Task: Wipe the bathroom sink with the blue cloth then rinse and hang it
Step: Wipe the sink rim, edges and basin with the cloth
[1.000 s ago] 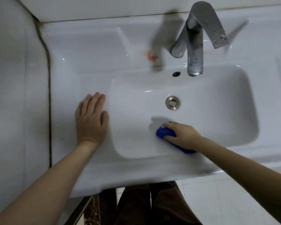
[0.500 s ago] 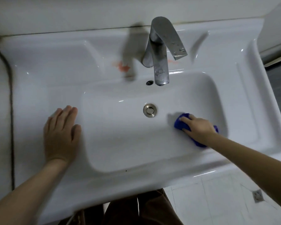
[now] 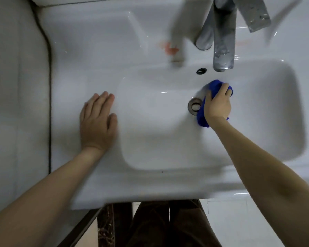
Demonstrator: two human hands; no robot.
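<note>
Two hands worked: the right hand (image 3: 217, 104) gripped the bunched blue cloth (image 3: 213, 86) in the sink (image 3: 168, 184) beside the drain (image 3: 194, 106); the left hand (image 3: 96, 122) lay flat, fingers straight, on its rim. Wiping was underway; the next move probably called for sweeping the unwiped basin walls.

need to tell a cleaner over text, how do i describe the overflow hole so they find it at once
Start at the white sink and find the metal faucet at its back edge. Just left of the spout's tip, on the basin's back wall, sits the overflow hole. It is a small dark oval, unlike the larger metal-ringed drain on the basin floor.
</note>
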